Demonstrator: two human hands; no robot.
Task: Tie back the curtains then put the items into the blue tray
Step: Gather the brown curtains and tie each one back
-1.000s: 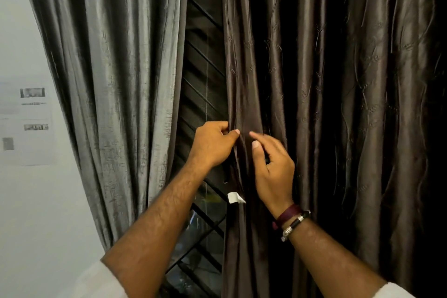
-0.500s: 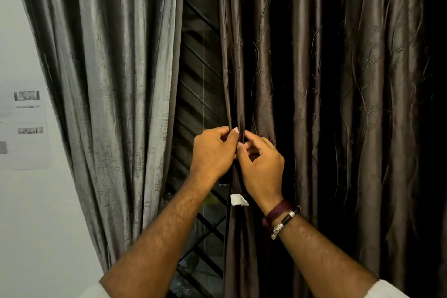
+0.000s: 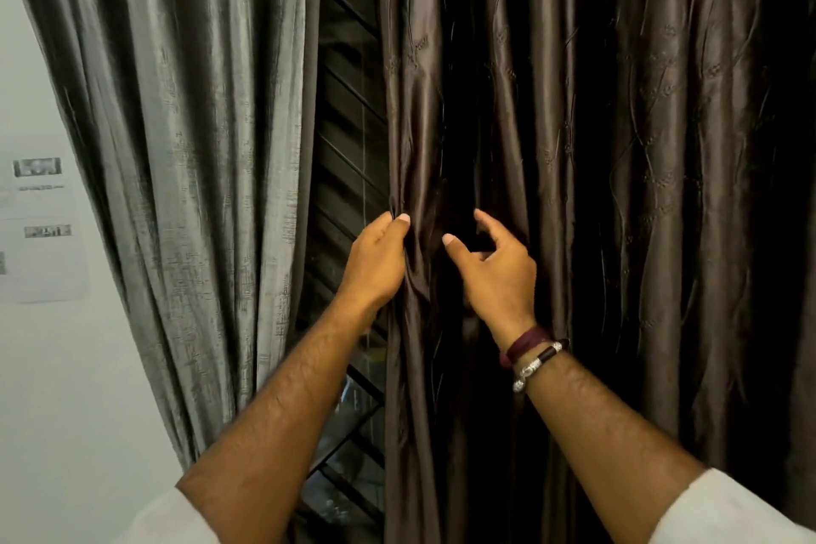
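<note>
The brown curtain hangs loose on the right of the window gap, the grey curtain on the left, and neither is tied back yet. The left hand still grips the brown curtain's inner edge with fingers curled round a bunch of cloth, while the right hand, pinching the same fold half a second ago, has let go and moved right, fingers spread wide and holding nothing. I judge it reaches for more folds, so gathering has only begun; no blue tray is in view.
</note>
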